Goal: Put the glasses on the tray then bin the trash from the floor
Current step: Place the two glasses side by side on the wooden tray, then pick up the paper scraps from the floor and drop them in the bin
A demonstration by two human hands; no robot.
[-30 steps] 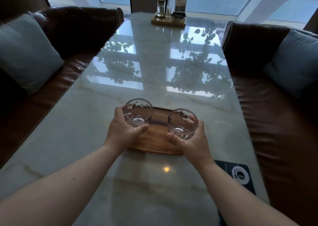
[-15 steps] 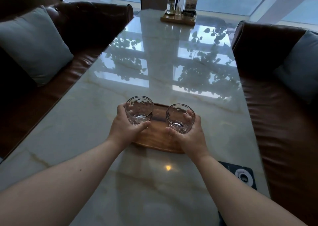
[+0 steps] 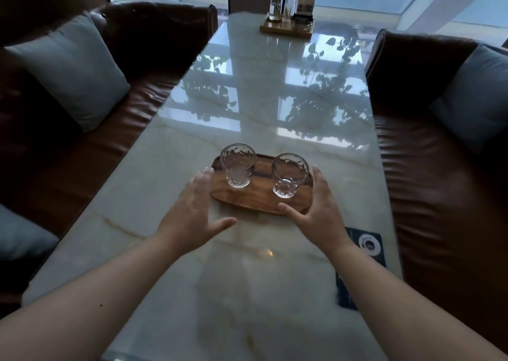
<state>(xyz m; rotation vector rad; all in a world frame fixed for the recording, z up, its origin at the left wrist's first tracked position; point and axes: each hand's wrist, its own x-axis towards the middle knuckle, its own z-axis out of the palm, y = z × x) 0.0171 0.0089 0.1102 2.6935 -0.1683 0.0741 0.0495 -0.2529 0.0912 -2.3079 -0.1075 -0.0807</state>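
Observation:
Two clear patterned glasses stand upright on an oval wooden tray (image 3: 261, 179) on the marble table (image 3: 247, 264). The left glass (image 3: 238, 165) sits at the tray's left end, the right glass (image 3: 288, 175) at its right end. My left hand (image 3: 195, 206) hovers open just left of the tray, fingers spread, touching nothing. My right hand (image 3: 319, 209) is open at the tray's right front corner, thumb near the tray rim, apart from the right glass. No floor or trash is visible.
Brown leather sofas with grey cushions (image 3: 68, 69) flank the table on both sides. A dark card with a white ring (image 3: 365, 250) lies at the table's right edge. At the far end a small wooden stand (image 3: 286, 28) holds a vase and a sign.
Both hands have let go of the glasses, which now stand on the tray. The hands have drawn back and outward with fingers spread.

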